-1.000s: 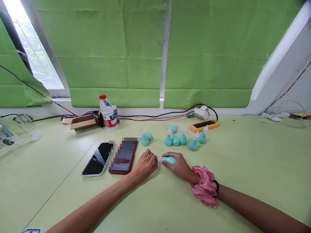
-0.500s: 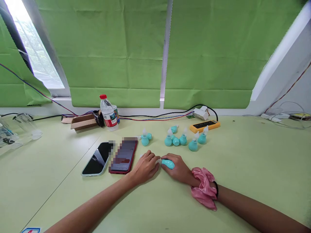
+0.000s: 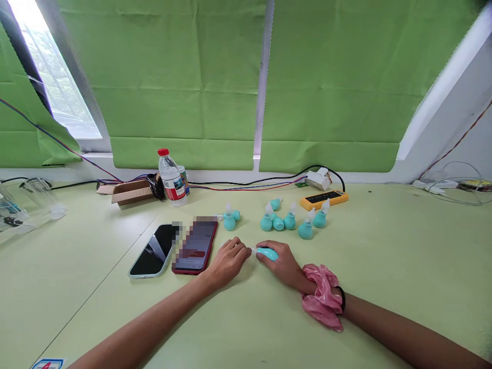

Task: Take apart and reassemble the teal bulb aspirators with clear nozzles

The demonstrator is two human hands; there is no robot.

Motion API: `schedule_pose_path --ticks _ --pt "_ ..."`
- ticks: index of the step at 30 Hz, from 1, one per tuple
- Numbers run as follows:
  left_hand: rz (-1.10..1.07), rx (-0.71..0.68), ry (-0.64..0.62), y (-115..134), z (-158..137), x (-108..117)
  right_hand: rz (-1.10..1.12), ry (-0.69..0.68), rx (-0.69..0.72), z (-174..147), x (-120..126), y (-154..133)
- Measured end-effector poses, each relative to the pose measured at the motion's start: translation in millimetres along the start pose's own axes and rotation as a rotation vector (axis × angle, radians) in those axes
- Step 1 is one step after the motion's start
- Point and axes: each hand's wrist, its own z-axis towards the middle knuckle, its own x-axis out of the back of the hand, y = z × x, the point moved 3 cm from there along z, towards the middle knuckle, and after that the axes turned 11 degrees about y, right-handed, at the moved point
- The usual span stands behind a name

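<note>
A teal bulb nasal aspirator (image 3: 268, 252) lies sideways in my right hand (image 3: 283, 264), whose fingers curl round the bulb, close above the table. Its clear tip (image 3: 254, 250) points left, toward my left hand (image 3: 230, 260). The thumb and forefinger of that hand are pinched together at the end of the tip. Beyond my hands stand several more teal aspirators (image 3: 306, 230) with translucent tips, some upright and some lying down. One upright aspirator (image 3: 229, 221) stands apart on the left, against another lying behind it.
Two phones, one black-screened (image 3: 152, 251) and one red-cased (image 3: 195, 247), lie left of my left hand. Farther back are a water bottle (image 3: 172, 183), a cardboard tray (image 3: 132, 193), a yellow power strip (image 3: 324, 200) and cables. Clear containers (image 3: 42, 197) stand far left.
My right hand has shifted slightly right with the aspirator. My fingers are a little farther apart, and more of the clear tip shows between them.
</note>
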Motion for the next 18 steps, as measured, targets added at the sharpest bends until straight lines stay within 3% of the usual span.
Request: schedule_pose_path --ticks 5,12,18 --pt "0.005 0.041 0.027 1 -1 3 0.052 0.063 -0.139 5 4 10" --pt "0.125 0.120 -0.128 -12 -8 -12 0.055 0.041 -0.004 2 6 -1" --pt "0.058 0.172 -0.079 -11 -5 -2 0.080 0.007 0.058 0 5 -6"
